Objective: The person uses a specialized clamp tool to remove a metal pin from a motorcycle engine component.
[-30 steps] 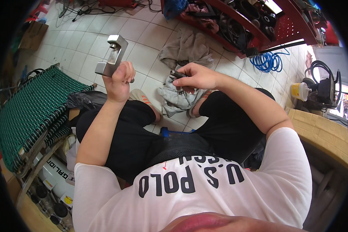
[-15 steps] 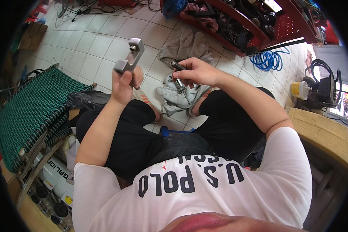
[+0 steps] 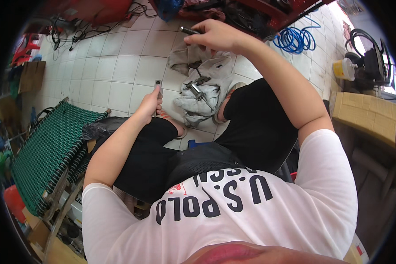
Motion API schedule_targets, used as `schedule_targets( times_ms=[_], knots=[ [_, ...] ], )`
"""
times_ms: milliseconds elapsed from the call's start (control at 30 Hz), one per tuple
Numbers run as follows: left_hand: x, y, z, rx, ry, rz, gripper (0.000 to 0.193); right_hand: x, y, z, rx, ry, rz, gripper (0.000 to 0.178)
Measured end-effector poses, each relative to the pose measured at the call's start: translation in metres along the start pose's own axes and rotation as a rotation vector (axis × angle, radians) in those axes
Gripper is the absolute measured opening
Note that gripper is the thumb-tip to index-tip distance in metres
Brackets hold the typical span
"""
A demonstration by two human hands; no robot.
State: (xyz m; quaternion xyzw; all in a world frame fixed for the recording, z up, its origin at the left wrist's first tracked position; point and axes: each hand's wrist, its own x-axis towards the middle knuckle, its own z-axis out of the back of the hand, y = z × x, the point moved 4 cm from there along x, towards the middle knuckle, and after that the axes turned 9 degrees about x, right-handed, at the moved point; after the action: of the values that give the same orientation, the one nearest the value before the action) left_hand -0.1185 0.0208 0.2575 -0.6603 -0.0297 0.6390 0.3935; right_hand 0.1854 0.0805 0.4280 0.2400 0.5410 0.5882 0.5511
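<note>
My left hand [image 3: 149, 103] is closed around a small grey metal part [image 3: 158, 84] and sits low over my left knee, above the tiled floor. My right hand [image 3: 213, 35] is raised and stretched forward, fingers closed on a thin dark metal tool [image 3: 188, 31] that sticks out to the left. Between the two hands a crumpled grey cloth [image 3: 207, 83] lies on the floor with metal clamp-like pieces [image 3: 197, 88] resting on it.
A green woven cot [image 3: 48, 154] stands at my left. A coiled blue hose [image 3: 292, 40] lies at the upper right near a red shelf. A cardboard box [image 3: 365, 112] and a yellow container [image 3: 343, 68] sit at the right. Cables trail across the white tiles [image 3: 105, 66] at top left.
My left hand has come down from chest height to my knee with the metal part. My right hand has lifted up and forward, away from the cloth.
</note>
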Motion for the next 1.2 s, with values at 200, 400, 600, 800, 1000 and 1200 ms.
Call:
schedule_targets(
  times_ms=[200, 400, 600, 800, 1000, 1200],
  knots=[
    [0.101, 0.012, -0.022, -0.345, 0.131, 0.268, 0.036, -0.005, -0.013, 0.025, -0.003, -0.046, 0.009, 0.039],
    [0.186, -0.026, -0.092, -0.109, 0.065, 0.170, 0.035, -0.009, -0.014, 0.031, -0.075, -0.044, 0.004, 0.043],
    [0.269, -0.056, -0.159, 0.190, 0.035, -0.132, 0.035, 0.002, -0.031, 0.039, -0.048, -0.021, -0.012, 0.042],
    [0.321, 0.000, -0.189, 0.582, -0.201, -0.365, 0.047, 0.009, -0.038, 0.042, 0.021, -0.065, -0.091, 0.039],
    [0.293, 0.021, -0.210, 0.798, -0.105, -0.396, 0.041, 0.025, -0.040, 0.040, 0.068, -0.066, -0.125, 0.038],
    [0.265, 0.017, -0.212, 0.762, -0.144, -0.423, 0.047, 0.035, -0.031, 0.026, 0.045, -0.030, -0.128, 0.038]
  ],
)
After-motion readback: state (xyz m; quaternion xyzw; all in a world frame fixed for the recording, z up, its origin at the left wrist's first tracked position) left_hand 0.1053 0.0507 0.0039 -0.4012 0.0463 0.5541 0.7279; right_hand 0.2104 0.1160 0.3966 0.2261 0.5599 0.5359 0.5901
